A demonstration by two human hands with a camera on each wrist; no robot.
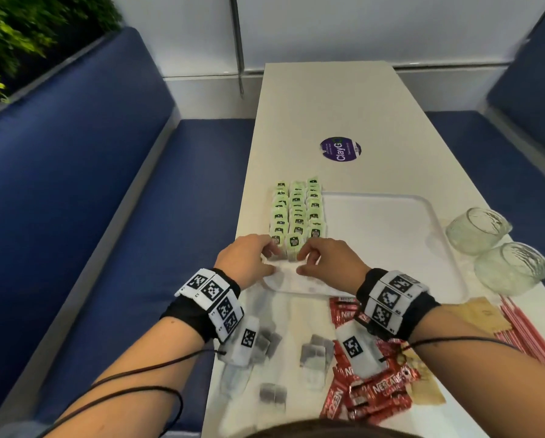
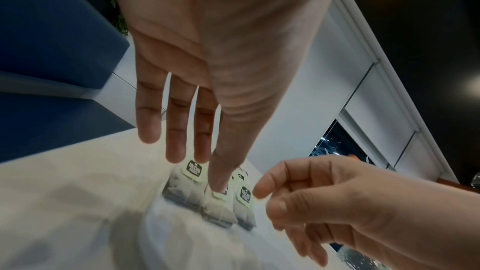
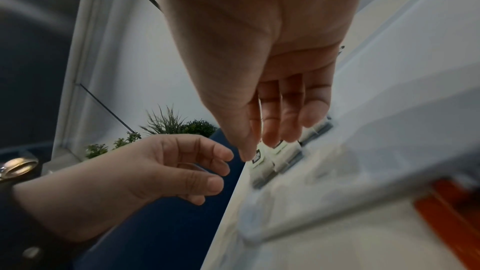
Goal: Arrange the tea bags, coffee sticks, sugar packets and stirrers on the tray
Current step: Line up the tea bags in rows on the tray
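The left hand (image 1: 247, 257) is at the near left corner of the white tray (image 1: 448, 248). Its fingers are almost straight and relaxed; the grip holds nothing, and in the left wrist view the thumb tip touches the tag of the nearest tea bag in the middle row. The tea bags (image 1: 296, 213) with green tags stand in three rows along the left side of the tray. The right hand (image 1: 326, 260) is just beside the rows, with the fingers loose above the bags; its grip also holds nothing. On the bench (image 1: 328, 105), near the person, lie loose tea bags (image 1: 315, 354), then red coffee sticks (image 1: 372, 387), brown sugar packets (image 1: 482, 314) and red stirrers (image 1: 530, 336). Two glass cups (image 1: 498, 248) stand right of the tray.
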